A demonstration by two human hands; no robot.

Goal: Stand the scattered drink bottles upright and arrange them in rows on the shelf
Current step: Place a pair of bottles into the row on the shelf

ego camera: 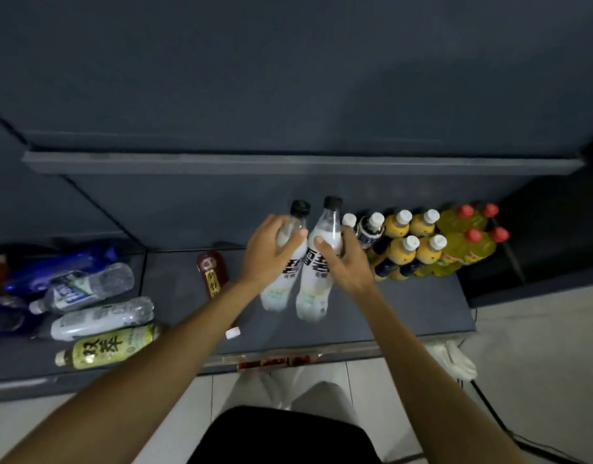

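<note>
My left hand (271,252) grips a white black-capped bottle (278,293) by its upper body. My right hand (347,259) grips a second white black-capped bottle (313,293) right beside it. Both stand upright on the dark shelf (405,306), just left of the arranged rows: white-capped dark bottles (370,229), orange white-capped bottles (409,252) and yellow red-capped bottles (469,242). A brown bottle (213,269) lies on the shelf left of my hands. Further left lie clear bottles (87,286) (104,318), a yellow-green tea bottle (107,346) and blue bottles (57,262).
An upper shelf board (288,162) overhangs the back of the shelf. A small white cap-like piece (232,333) lies near the shelf front. A white cloth or bag (455,360) and a cable (496,416) lie on the tiled floor at the right.
</note>
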